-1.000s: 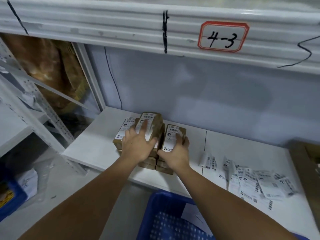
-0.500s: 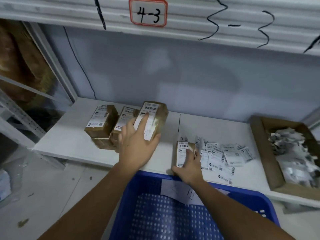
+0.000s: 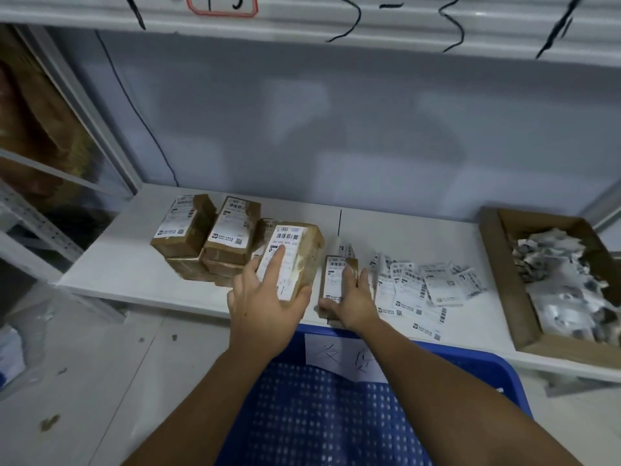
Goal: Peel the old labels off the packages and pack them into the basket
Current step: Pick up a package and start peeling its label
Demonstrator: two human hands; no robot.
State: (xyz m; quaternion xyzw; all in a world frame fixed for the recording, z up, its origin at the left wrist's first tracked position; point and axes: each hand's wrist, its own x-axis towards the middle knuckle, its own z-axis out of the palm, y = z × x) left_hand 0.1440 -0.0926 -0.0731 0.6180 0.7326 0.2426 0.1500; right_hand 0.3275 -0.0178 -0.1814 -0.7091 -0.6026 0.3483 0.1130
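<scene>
White shelving makes up the surface (image 3: 111, 274), backed by a grey wall, with a blue basket (image 3: 497, 368) pushed against its near edge below both wrists. Beyond the right hand (image 3: 353, 304) lies a spread of loose peeled labels (image 3: 433, 284), and further out to the right a cardboard tray (image 3: 497, 280) holds crumpled label scraps. Left of the left hand (image 3: 265, 304) sits a stack of packages (image 3: 201, 240), crowded just beside its fingers. The left hand grips a large package (image 3: 299, 257), brown and tape-wrapped with a white barcode label on top, lifted and tilted above the surface, index finger laid along the label. The right hand grips a small package (image 3: 336, 274) of the same look, which rests near the front edge. Between the two hands there is only a narrow gap; bare surface lies behind them toward the wall.
</scene>
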